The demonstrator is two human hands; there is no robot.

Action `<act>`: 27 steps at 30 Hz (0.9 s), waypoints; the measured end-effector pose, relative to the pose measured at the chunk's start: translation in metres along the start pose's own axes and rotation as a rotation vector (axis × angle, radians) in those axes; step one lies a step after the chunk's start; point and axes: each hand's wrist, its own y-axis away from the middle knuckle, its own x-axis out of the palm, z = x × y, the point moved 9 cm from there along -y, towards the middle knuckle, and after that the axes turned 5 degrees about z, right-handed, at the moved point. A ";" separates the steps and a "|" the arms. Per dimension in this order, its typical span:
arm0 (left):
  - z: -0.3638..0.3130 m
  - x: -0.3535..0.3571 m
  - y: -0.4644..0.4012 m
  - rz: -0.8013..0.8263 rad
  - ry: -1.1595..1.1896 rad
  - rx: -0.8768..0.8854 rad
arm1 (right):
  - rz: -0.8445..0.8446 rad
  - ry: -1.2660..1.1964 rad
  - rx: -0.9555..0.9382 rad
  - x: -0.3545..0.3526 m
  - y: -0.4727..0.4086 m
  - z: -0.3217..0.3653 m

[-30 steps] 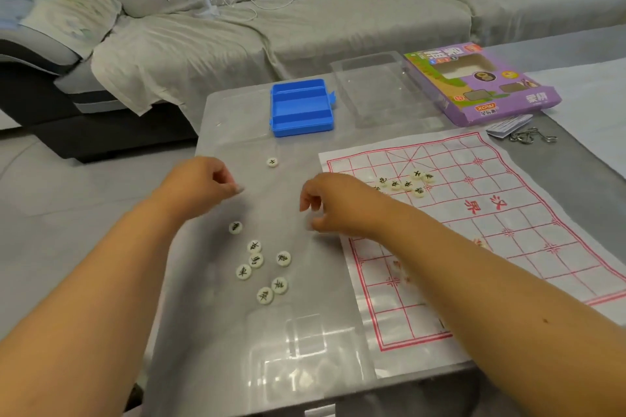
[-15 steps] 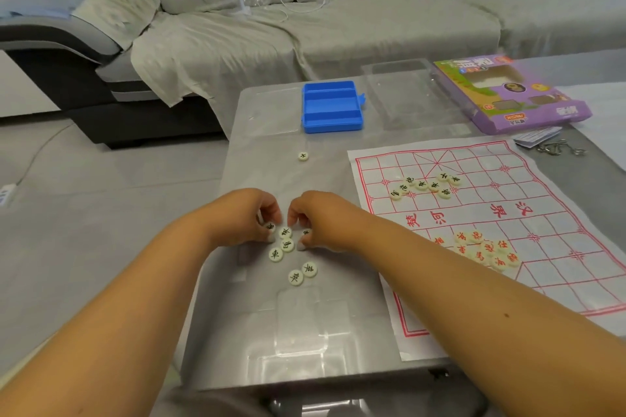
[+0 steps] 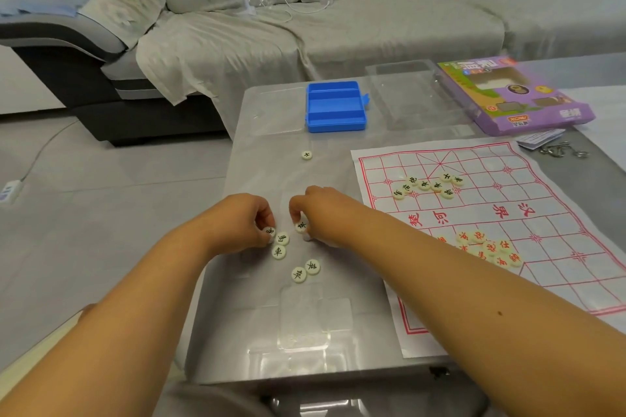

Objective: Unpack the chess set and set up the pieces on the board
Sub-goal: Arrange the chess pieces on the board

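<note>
fingers (image 3: 268,221) pinching black-marked pieces (image 3: 301,226)

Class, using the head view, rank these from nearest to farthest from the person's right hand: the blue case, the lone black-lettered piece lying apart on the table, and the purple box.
1. The lone piece, just beyond the right hand, on the bare table.
2. The blue case, farther back, near the table's far edge.
3. The purple box, far right corner.
</note>
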 end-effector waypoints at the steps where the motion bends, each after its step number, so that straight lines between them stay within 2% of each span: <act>1: -0.002 0.000 -0.001 -0.003 0.000 -0.004 | 0.012 0.019 0.016 0.000 0.002 -0.002; 11: -0.029 0.002 -0.018 -0.037 0.017 -0.026 | 0.079 0.054 0.048 -0.011 0.011 -0.013; 15: -0.065 -0.003 -0.033 -0.093 0.060 0.024 | 0.004 -0.032 0.151 -0.035 0.031 -0.058; 18: -0.110 0.010 -0.050 -0.071 0.072 0.094 | -0.065 -0.108 0.291 -0.052 0.055 -0.111; 23: -0.167 0.039 -0.072 -0.070 0.017 0.179 | -0.057 -0.057 0.455 -0.048 0.081 -0.173; 27: -0.185 0.043 -0.080 -0.132 -0.019 0.197 | -0.119 -0.037 0.491 -0.047 0.082 -0.191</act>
